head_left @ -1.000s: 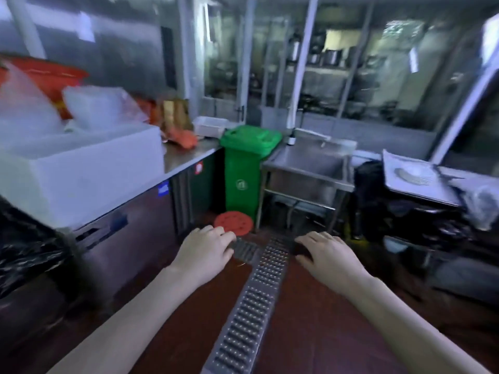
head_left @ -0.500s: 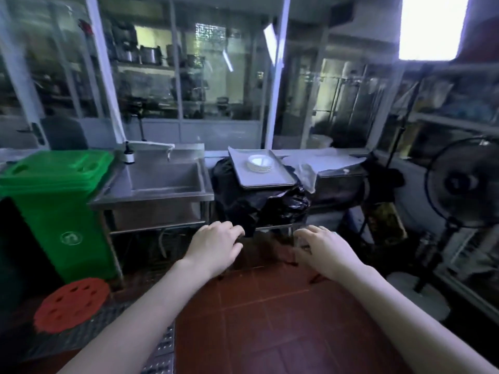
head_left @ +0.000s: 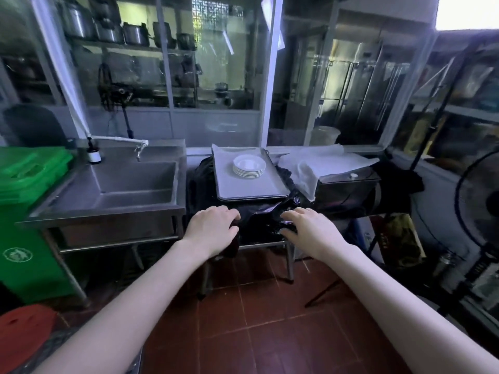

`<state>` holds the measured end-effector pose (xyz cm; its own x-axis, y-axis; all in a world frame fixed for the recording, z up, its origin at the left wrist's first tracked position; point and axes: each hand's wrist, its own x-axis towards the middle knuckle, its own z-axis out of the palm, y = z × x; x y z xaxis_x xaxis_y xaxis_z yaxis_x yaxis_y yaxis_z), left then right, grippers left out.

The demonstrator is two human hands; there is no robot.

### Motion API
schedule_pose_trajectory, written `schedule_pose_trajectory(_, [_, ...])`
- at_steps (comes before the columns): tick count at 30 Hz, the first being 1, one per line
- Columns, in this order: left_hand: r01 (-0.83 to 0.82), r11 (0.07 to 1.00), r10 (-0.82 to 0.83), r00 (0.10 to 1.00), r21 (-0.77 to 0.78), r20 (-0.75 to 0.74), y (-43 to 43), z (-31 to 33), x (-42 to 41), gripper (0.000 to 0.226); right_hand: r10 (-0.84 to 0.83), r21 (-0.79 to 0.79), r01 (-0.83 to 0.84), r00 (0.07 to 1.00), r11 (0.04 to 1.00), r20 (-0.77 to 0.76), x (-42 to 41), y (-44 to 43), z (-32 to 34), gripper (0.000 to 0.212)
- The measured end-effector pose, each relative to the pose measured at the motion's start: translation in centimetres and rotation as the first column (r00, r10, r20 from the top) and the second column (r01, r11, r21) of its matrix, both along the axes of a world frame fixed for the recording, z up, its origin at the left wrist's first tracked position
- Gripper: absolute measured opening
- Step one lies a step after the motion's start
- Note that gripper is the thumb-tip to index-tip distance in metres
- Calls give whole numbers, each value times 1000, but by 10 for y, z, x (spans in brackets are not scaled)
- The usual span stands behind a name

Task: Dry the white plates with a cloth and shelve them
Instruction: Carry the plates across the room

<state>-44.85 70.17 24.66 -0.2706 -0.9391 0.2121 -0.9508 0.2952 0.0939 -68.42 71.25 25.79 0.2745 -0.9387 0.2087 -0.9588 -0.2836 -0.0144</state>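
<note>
Green bin (head_left: 27, 233) cut by left edge, fan (head_left: 483, 201) by right edge

The stacked plates (head_left: 249, 166) are plain white, on a pale grey tray (head_left: 251, 191) over a glossy black bag (head_left: 205, 179). Right of them lies a white cloth (head_left: 318, 163). The left sink (head_left: 129, 182) is dull silver. The far-left bin (head_left: 24, 211) is bright green with a pale round emblem. The near floor (head_left: 270, 333) is red-brown tile with pale grout lines.

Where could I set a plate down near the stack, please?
The tray is bare in front and left of the plate stack; the sink basin looks bare too. Right of the tray, white cloth covers the box.
</note>
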Motion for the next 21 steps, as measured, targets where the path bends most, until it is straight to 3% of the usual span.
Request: schedule_pose_trajectory(21, [-25, 997, 31, 996, 69, -79, -510, -57, -6, 33, -8, 116, 2, 999, 993, 47, -18, -515, -44, 47])
